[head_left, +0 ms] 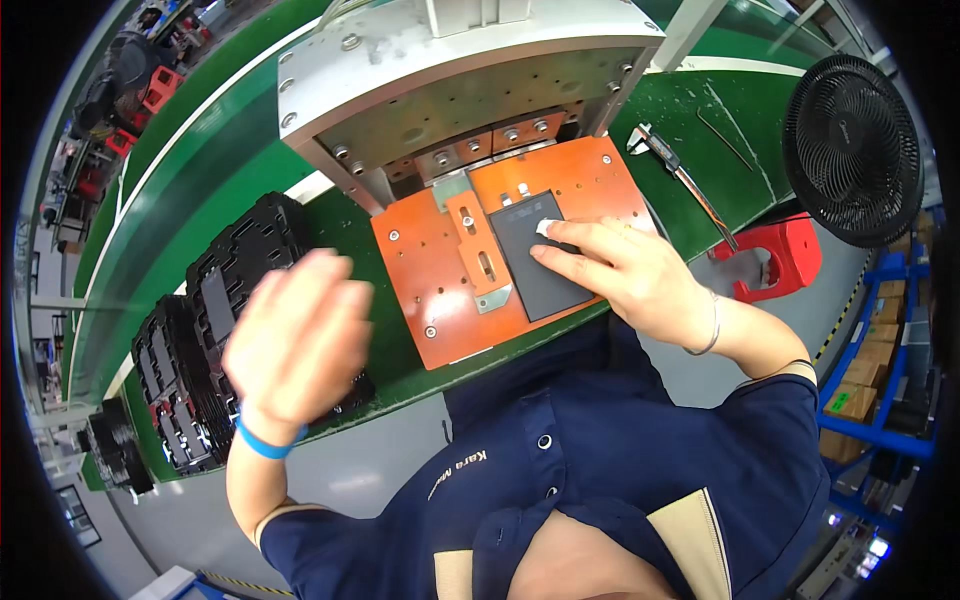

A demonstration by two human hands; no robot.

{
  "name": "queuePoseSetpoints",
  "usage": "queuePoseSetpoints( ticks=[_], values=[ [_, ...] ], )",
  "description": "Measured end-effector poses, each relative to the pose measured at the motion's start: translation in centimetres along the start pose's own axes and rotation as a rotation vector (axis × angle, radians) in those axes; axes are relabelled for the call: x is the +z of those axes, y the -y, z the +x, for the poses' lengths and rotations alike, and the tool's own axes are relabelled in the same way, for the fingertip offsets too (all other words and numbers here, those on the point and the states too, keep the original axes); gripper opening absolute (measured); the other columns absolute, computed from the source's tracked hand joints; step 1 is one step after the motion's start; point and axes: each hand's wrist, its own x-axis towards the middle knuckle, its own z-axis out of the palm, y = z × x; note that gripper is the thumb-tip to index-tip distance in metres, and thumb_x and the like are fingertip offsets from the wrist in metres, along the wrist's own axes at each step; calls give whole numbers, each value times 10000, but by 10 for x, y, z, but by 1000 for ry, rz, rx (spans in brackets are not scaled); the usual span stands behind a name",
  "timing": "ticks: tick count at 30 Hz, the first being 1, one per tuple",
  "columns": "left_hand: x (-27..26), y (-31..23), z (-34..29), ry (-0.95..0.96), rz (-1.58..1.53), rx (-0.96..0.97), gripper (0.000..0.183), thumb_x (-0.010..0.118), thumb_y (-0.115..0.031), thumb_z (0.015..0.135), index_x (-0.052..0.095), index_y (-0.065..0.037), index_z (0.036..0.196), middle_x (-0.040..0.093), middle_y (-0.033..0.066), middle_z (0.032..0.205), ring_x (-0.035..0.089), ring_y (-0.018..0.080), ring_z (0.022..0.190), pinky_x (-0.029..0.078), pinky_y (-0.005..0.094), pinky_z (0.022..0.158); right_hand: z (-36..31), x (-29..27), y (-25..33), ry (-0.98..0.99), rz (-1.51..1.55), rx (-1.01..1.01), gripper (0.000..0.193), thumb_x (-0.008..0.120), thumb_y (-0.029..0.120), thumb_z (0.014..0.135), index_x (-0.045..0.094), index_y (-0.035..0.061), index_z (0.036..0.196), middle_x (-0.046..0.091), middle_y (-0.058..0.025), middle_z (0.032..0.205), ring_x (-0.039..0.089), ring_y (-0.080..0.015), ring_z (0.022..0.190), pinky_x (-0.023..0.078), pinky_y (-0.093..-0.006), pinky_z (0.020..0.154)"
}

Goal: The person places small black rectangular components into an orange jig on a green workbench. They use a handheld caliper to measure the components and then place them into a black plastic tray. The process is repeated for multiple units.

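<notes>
A flat dark grey rectangular piece point(540, 258), like a battery cell, lies on the orange plate point(440, 330) of a press. My right hand point(625, 270) rests over its right part, fingers stretched out and touching its top. Something small and white point(545, 229) shows at one of those fingertips, perhaps a finger cot. An orange slotted guide block point(478, 245) sits along the left side of the grey piece. My left hand point(300, 335), blurred by motion, is raised left of the plate with its fingers extended and nothing visible in them. Stacked black trays point(240, 260) are behind it.
The metal press frame point(470, 90) rises over the plate's far side. On the green bench to the right lie a caliper point(680, 180) and a hex key point(724, 138). A black fan point(852, 150) and a red stool point(790, 258) stand farther right.
</notes>
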Motion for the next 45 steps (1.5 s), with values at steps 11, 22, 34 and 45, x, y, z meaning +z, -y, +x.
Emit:
queuePoseSetpoints(
  ticks=[11,22,34,45],
  values=[
    [65,-56,32,569,-496,15,812,710,-596,731,497,-188,1399,373,149,1505,341,358,1395,230,591,1116,41,16,-35,-84,101,19,231,711,75,749,709,128,974,594,-27,986,550,-233,907,476,-334,762],
    [68,-55,28,572,-493,16,823,723,-590,710,486,-223,1408,415,126,1480,393,326,1359,207,577,1131,47,22,-37,-203,-63,-8,249,689,94,729,647,118,974,610,-7,1043,569,-221,980,474,-336,777],
    [69,-55,29,571,-490,16,786,713,-591,721,506,-232,1389,442,130,1452,439,328,1314,239,578,1116,41,15,-28,-99,-106,-65,227,663,96,708,635,97,933,664,-28,989,624,-217,993,497,-385,914],
    [68,-55,29,566,-476,2,772,702,-592,738,517,-206,1381,443,141,1454,422,313,1341,212,556,1136,40,22,-28,-121,-85,41,304,604,144,801,641,199,1098,573,-33,1182,542,-239,1088,455,-368,881]
  ],
)
